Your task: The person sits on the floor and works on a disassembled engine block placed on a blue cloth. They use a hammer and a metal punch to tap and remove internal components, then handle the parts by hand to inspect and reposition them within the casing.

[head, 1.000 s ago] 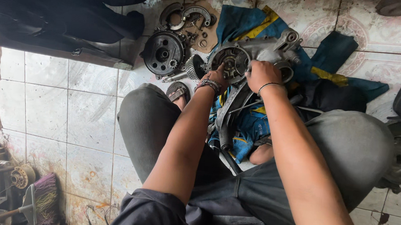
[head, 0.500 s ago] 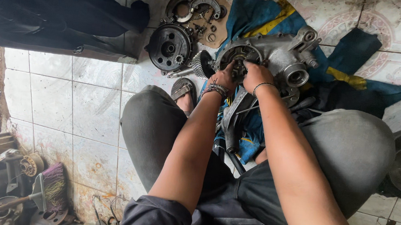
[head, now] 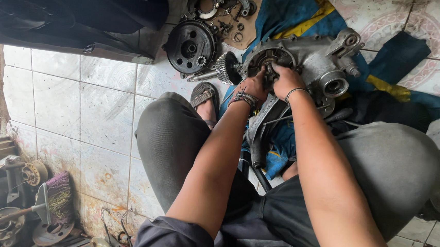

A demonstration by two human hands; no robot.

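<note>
Left hand: the left hand (head: 253, 87), a braided band at its wrist, rests on the lower rim of the round opening, fingers curled on the part inside.
Right hand: the right hand (head: 286, 80) touches the same spot just beside it; whether its fingers clamp anything cannot be told.
Casing: the grey cast-metal engine casing (head: 312, 60) lies on a blue and yellow cloth (head: 294, 15) on the tiled floor (head: 76, 108), ahead of the knees.
Nearby: a black round metal drum (head: 190, 46) and a small toothed gear (head: 229, 67) lie left of the casing.
</note>
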